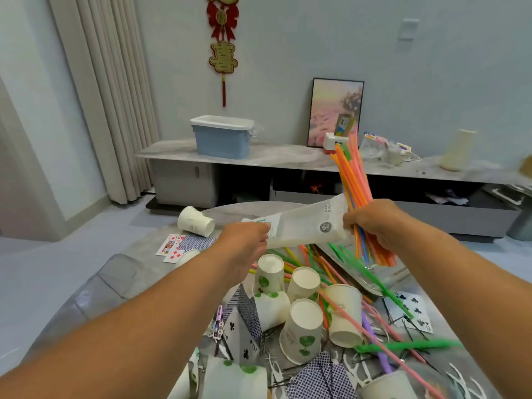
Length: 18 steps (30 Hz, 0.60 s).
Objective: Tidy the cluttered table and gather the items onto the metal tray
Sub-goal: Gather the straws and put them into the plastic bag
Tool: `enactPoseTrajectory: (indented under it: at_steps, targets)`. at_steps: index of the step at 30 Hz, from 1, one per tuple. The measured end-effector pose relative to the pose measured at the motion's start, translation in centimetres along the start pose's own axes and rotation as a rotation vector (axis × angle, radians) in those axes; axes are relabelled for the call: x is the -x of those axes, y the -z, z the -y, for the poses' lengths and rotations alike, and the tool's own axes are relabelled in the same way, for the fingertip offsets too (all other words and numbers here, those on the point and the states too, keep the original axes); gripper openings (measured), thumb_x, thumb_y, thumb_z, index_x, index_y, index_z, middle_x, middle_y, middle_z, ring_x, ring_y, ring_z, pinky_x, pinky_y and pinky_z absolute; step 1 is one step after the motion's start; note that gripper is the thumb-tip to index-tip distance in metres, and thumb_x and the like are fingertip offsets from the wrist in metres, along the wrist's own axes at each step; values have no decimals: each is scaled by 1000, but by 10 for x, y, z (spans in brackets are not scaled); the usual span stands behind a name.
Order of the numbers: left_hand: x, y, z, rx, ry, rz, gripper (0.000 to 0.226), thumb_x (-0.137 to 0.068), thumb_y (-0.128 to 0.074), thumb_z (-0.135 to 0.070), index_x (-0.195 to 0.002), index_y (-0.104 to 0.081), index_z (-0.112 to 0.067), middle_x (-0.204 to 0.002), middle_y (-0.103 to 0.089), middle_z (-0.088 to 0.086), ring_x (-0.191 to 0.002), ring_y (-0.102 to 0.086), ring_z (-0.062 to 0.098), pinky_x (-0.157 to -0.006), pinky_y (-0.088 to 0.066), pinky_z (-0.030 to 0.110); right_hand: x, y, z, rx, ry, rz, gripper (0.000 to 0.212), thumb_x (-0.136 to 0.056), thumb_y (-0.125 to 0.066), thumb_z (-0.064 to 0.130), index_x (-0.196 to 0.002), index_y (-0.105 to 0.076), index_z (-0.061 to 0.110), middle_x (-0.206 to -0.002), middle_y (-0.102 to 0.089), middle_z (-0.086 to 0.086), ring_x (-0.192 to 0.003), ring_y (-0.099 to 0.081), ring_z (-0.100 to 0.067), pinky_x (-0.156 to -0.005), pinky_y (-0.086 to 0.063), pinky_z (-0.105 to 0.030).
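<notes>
My right hand grips a bundle of coloured straws, mostly orange, held upright above the table. My left hand pinches one end of a clear plastic bag that stretches across to my right hand, which also holds the bag's other end. Below them lies the metal tray with a few straws on it. Several paper cups with green leaf prints lie tumbled on the table, among loose straws, playing cards, hairpins and floss picks.
One paper cup lies on its side at the table's far left, near more cards. Behind, a low cabinet bears a blue bin, a framed picture and a cream vase. A transparent chair stands at left.
</notes>
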<state>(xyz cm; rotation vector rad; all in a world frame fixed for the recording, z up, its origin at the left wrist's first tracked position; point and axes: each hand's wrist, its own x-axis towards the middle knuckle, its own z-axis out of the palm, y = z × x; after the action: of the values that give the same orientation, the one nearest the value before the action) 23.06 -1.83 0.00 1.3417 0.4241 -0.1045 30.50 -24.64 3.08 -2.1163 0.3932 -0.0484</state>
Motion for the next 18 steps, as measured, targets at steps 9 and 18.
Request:
enactPoseTrajectory:
  at_steps: [9,18]
  targets:
    - [85,-52,-18,196,100,69,21,-100,-63,-23,-92,-53,-6,-75,-56,8,-67,-54,15,-63,-51,25,102,87,22,-349,30,-59,19,-77,-78,3,-87,-64,-2,-66,-61,-13,-41,-56,-17,-37,-42,-20]
    - [168,-77,-27,619,118,275,54,-97,-62,-40,-130,-58,3,-121,-68,22,-109,-67,34,-86,-56,43,214,94,-16,-542,45,-57,16,-75,-79,5,-83,-68,-3,-53,-63,-8,-42,-59,-18,-45,-51,-27]
